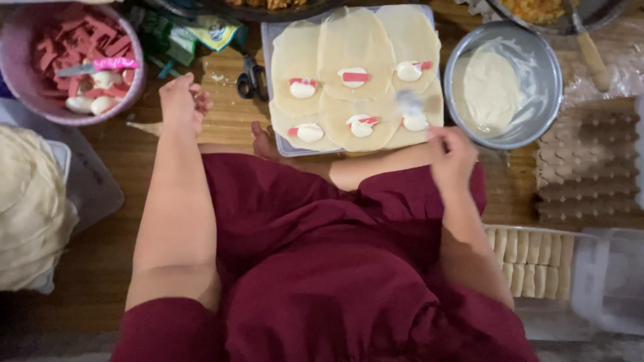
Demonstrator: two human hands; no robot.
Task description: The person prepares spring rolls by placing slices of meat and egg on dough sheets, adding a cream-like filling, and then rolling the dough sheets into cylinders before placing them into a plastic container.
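The right hand (453, 157), fingers pinching a blurred spoon (409, 104), is filling the sixth pale oval wrapper (419, 117); the left hand (181, 104) is hovering loosely curled, empty; none folded yet.

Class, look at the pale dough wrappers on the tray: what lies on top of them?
Each wrapper carries a white egg piece and a red-and-white strip. The spoon, blurred, hides part of one. The tray beneath is mostly covered.

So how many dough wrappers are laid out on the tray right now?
6 on the tray: back row left, middle, right; front row left, middle, right, partly hidden by a blurred spoon.
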